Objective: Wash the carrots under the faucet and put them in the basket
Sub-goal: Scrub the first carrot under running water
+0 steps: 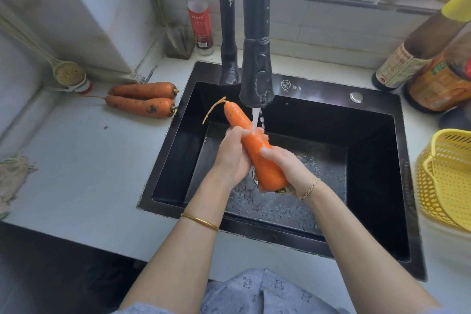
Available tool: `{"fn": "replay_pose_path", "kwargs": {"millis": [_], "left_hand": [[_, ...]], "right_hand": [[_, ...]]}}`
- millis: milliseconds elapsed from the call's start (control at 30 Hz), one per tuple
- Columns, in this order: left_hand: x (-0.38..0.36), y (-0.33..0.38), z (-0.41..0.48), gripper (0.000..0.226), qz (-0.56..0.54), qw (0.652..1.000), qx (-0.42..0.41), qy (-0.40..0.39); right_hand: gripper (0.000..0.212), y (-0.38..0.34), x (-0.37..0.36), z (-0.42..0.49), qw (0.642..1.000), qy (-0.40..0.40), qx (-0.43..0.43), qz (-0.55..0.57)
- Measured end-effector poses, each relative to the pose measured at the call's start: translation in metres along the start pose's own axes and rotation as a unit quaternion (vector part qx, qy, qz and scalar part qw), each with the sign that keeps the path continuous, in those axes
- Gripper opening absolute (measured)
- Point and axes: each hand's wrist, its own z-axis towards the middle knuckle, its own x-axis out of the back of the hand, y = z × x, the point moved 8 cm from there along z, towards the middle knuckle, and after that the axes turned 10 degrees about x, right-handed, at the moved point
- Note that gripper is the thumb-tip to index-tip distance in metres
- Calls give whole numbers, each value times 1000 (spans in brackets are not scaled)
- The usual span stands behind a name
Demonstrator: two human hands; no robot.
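Over the black sink [377,150] I hold a long orange carrot [257,150], tip pointing up and away, under the water running from the black faucet [257,79]. My left hand [233,155] grips its middle from the left. My right hand [285,168] wraps around its thick lower end. Two dirty carrots [142,99] lie side by side on the white counter left of the sink. The yellow perforated basket [446,183] stands at the right edge, partly cut off by the frame.
A red-labelled bottle [200,15] stands behind the sink at the left. Sauce bottles [418,58] crowd the back right corner. A strainer ladle [67,72] leans at the left wall. A cloth [12,178] lies on the counter's left edge.
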Motion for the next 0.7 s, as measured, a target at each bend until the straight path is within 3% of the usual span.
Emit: {"fn": "replay_pose_path", "kwargs": {"millis": [133,400,600,700], "left_hand": [[-1,0,-1,73,-5,1000,0,-6],[-3,4,3,34,1,1000,-2,3],[0,3,4,56,18,1000,-19,10],[-2,1,3,44,17,1000,-15,10]], "right_hand": [[51,-4,-1,-2,1000,-4,0,4],[44,-1,-2,1,1000,-8,-5,29],[52,-1,-1,-2,1000,-17,-8,-13],[50,-2,0,0,997,2,16,-78]]}}
